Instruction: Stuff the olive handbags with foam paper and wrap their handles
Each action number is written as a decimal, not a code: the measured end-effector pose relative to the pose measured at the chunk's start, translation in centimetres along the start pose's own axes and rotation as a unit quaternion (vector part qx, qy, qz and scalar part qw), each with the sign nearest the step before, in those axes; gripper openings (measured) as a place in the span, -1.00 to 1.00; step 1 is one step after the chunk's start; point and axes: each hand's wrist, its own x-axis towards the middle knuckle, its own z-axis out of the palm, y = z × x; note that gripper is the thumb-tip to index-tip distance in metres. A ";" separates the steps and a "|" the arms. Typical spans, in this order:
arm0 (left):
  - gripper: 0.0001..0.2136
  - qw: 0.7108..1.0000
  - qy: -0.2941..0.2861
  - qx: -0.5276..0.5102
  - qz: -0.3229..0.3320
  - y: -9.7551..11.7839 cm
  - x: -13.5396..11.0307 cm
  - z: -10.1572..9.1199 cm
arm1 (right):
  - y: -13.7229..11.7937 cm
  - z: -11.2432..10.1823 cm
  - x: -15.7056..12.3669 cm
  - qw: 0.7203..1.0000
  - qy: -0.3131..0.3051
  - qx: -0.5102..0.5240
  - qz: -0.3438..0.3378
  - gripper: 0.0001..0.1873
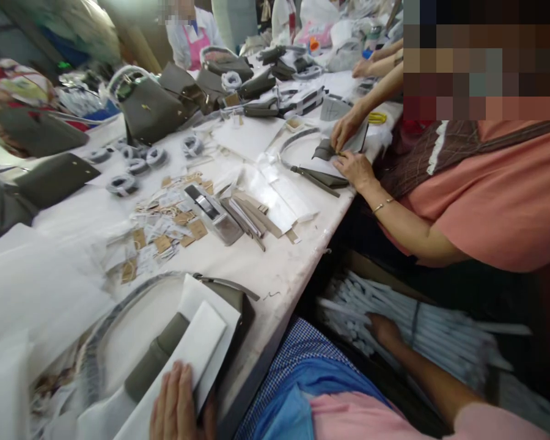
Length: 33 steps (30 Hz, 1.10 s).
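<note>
My left hand (176, 403) lies flat, fingers stretched out, on a white sheet of wrapping (197, 348) folded over a grey-green leather bag piece (158, 360) at the near table edge. My right hand (385, 330) reaches down beside the table into a box of white rolled strips (440, 336); its fingers rest among them and are partly hidden, so I cannot see whether they hold one. A grey wrapped handle loop (119, 299) curves around the bag piece.
A co-worker in a salmon shirt at the right presses a grey piece (330, 150) on the white table (284, 269) with both hands. Paper tags (165, 226), a clear packet (213, 211), grey straps and tape rolls (121, 183) cover the middle. Grey handbags (151, 110) stand at the back.
</note>
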 end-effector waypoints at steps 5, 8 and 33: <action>-0.31 0.998 -0.054 0.009 0.001 -0.2 -0.1 -0.3 | 0.2 -2.7 0.5 0.990 0.021 0.065 -0.121 -0.68; -0.34 0.997 -0.077 0.007 0.011 -0.3 0.1 -0.8 | -1.2 -4.7 -0.1 0.969 -0.010 0.115 -0.217 -0.70; -0.40 0.936 -0.350 -0.041 0.004 -1.4 7.6 -8.3 | -28.7 -10.0 -3.8 0.810 0.086 0.016 -0.580 -0.68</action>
